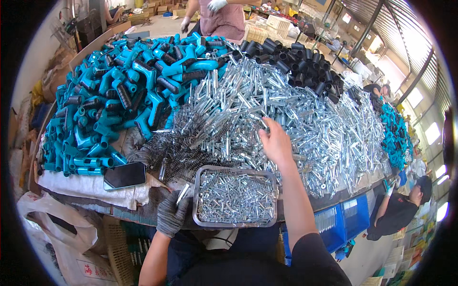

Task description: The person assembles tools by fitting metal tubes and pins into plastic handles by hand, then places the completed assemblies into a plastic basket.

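A table (136, 215) fills the middle of the frame, its near edge running across the lower centre. Its largest load is a heap of silvery metal rods (329, 143), spread from the centre toward the right. A heap of teal pistol-shaped handles (119, 90) with black inserts covers the upper left. Black tubes (300, 64) are piled along the upper centre-right, behind the rods. A tangle of dark coil springs (191, 150) lies left of centre, between the handles and the rods. Just below it, at the lower centre, a clear plastic tray (196, 198) stands at the near edge. Right of the tray, lower down, are blue bins (331, 226); at the right of the frame a co-worker (398, 214) wears a dark top and cap.

The right hand (277, 143), bare, reaches into the centre, its fingers partly bent at the rods; whether its grip is closed on one cannot be told. The left hand (171, 214), in a grey glove, is just left of the tray, its grip closed around a silvery metal piece (182, 194) that sticks up, tilted, from the fingers. A dark-screened phone (125, 176) lies on a white cloth (90, 187) at lower left. Smallest are the short metal pins (236, 198) filling the tray.
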`<state>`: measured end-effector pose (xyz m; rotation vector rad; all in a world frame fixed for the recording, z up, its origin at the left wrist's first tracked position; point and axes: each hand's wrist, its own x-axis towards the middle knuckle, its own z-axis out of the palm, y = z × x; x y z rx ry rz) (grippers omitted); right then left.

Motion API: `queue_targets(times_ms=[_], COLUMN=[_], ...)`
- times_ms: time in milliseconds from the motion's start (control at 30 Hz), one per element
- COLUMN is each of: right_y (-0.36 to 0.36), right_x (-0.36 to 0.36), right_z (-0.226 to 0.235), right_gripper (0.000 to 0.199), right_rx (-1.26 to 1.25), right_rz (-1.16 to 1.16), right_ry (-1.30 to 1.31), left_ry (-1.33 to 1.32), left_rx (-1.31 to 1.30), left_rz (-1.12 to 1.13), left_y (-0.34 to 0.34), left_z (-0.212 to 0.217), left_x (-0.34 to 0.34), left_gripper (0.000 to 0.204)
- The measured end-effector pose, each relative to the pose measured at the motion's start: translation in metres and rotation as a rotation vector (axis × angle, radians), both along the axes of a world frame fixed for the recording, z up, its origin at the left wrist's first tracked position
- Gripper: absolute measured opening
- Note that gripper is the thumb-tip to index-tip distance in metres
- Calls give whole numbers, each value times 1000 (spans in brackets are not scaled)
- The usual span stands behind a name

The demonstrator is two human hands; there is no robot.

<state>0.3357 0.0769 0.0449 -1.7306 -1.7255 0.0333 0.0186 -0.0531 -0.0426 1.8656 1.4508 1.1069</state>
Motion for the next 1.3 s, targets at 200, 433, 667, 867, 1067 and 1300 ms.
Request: queue_targets(times_ms=[200, 433, 667, 867, 1067, 1300], right_y=[27, 44, 43, 35, 41, 52], right_x=[32, 45, 57, 15, -17, -5], right_z=[-5, 10, 17, 2, -7, -18], right_gripper=[27, 26, 23, 41, 63, 38], right_rx=[-120, 17, 332, 73, -100, 88], right_rz=[66, 163, -91, -221, -131, -12], right_ry=[29, 434, 128, -254, -281, -118], left_ry=[-213, -228, -166, -163, -202, -326], left_rx=[-7, -94, -9, -18, -1, 4], left_rz=[64, 81, 98, 111, 102, 81], left_y=[4, 3, 4, 7, 5, 2], left_z=[-11, -4, -8, -15, -13, -16], left_x=[-1, 2, 3, 4, 8, 7], left_gripper=[24, 19, 20, 20, 20, 22])
